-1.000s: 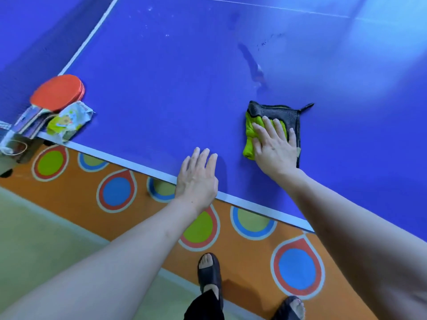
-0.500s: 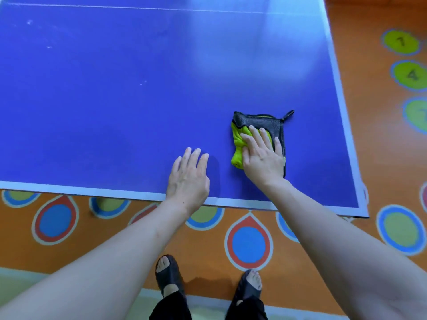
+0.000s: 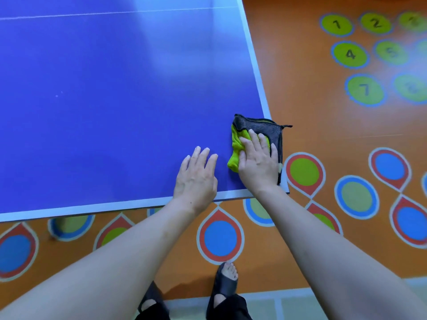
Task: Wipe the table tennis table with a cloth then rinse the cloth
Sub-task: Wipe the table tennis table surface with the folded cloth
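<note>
On the blue table tennis table, the left hand lies flat with fingers straight, and just beside it the right hand presses spread fingers onto the folded grey-and-lime microfibre cloth at the table's near right corner. The cloth looks soft, light and limp, so it should glide under a flat palm and is best bunched at its middle to lift.

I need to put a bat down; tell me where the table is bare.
Bare: the blue top left of the left hand, up to the white centre line. Crowded: the near right corner, where the right hand presses the cloth.
</note>
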Tool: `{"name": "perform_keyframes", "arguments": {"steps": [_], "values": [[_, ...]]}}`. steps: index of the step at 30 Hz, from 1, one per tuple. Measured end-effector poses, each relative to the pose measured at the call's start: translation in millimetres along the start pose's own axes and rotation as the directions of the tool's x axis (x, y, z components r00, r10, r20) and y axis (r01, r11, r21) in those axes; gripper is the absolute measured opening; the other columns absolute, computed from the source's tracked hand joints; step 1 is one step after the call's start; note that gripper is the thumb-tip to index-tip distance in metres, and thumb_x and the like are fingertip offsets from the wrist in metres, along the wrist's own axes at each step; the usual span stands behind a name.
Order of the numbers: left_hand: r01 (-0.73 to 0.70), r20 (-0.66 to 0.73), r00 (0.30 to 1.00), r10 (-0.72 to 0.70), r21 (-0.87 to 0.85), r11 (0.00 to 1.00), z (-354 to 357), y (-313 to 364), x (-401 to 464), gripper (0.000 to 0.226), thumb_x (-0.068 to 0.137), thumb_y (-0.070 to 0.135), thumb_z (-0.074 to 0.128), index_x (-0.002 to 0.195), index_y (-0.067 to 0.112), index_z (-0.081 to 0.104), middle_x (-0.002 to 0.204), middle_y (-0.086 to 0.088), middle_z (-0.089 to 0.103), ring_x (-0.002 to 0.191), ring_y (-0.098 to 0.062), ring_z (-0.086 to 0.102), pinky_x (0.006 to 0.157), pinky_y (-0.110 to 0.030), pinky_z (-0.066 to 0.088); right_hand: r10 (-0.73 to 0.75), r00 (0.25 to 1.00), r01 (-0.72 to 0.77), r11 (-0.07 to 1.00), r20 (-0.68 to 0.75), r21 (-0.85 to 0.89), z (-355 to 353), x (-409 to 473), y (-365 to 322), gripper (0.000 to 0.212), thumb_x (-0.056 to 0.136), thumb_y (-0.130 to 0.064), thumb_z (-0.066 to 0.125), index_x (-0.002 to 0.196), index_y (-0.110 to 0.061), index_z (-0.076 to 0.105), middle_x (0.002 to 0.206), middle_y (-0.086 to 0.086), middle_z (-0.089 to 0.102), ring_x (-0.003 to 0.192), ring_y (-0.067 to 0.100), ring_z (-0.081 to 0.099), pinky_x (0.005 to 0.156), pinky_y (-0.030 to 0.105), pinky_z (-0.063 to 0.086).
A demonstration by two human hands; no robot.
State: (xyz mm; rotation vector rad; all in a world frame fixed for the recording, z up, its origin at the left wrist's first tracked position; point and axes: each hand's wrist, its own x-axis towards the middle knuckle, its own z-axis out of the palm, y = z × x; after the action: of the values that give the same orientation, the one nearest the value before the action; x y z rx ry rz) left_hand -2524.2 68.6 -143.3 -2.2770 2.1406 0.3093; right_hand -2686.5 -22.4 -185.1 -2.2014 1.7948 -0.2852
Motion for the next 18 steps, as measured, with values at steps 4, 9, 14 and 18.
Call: {"name": "perform_keyframes", "arguments": {"steps": [4,9,14,18], "values": [[0.008,-0.011,1.0,-0.008,-0.011,1.0,0,-13,-9,0.056,0.096,0.024,0.042,0.151,0.015,0.038,0.16,-0.007,0.034,0.152,-0.028,0.022,0.121,-0.045,0.026,0.015,0.999,-0.014,0.999,0.034,-0.033,2,-7,-10,0.044,0.108,-0.038,0.041,0.152,-0.033,0.048,0.173,-0.009,0.023,0.161,0.02,0.015,0.129,0.05,0.008],[0.044,-0.02,0.999,-0.044,-0.032,0.999,-2,-58,-29,0.055,0.099,0.024,0.039,0.153,0.016,0.035,0.161,-0.007,0.031,0.153,-0.026,0.019,0.123,-0.045,0.024,0.042,0.996,-0.038,0.998,0.082,-0.049,2,-5,-27,0.046,0.11,-0.044,0.037,0.155,-0.036,0.043,0.175,-0.011,0.016,0.162,0.019,0.007,0.13,0.05,0.002],[0.102,-0.044,0.994,-0.104,-0.031,0.994,-6,-120,-53,0.054,0.098,0.023,0.04,0.151,0.016,0.038,0.16,-0.006,0.035,0.152,-0.027,0.022,0.121,-0.046,0.027,-0.03,0.996,0.036,0.997,0.088,-0.062,28,-11,-99,0.046,0.11,-0.045,0.037,0.155,-0.037,0.042,0.174,-0.012,0.016,0.162,0.018,0.007,0.129,0.048,0.001],[0.153,-0.05,0.987,-0.154,-0.024,0.988,-9,-191,-80,0.053,0.097,0.024,0.044,0.149,0.015,0.041,0.158,-0.006,0.037,0.151,-0.027,0.025,0.12,-0.046,0.028,-0.112,0.988,0.118,0.992,0.11,-0.053,60,-15,-184,0.045,0.11,-0.043,0.039,0.154,-0.035,0.044,0.174,-0.011,0.018,0.161,0.019,0.01,0.128,0.049,0.003]]}}
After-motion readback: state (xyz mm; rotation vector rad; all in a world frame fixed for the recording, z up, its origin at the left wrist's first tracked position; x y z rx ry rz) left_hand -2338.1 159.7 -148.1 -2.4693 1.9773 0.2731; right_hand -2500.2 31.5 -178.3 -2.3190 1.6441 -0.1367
